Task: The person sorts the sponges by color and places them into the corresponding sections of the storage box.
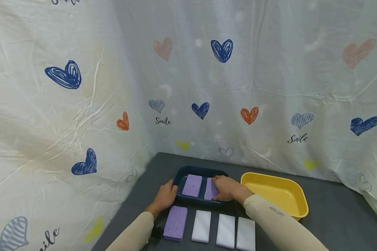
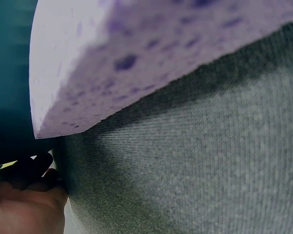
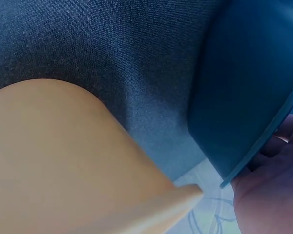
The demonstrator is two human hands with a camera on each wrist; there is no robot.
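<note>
A dark blue tray (image 1: 188, 199) stands at the back of the table with two purple sponges inside. My left hand (image 1: 165, 196) grips the tray's left rim; in the left wrist view its fingers (image 2: 34, 183) lie against the blue wall. Over the right side of the tray, my right hand (image 1: 227, 188) holds one purple sponge (image 1: 210, 189) and partly covers it. The other purple sponge (image 1: 192, 185) lies flat to its left. In the right wrist view the right hand (image 3: 273, 180) reaches over the tray's edge (image 3: 254, 146).
In front of the tray lie another purple sponge (image 1: 175, 223) and a row of three white sponges (image 1: 201, 226). A yellow tray (image 1: 278, 191) stands to the right, partly behind my right forearm. A curtain printed with hearts (image 1: 201, 80) hangs behind the grey table.
</note>
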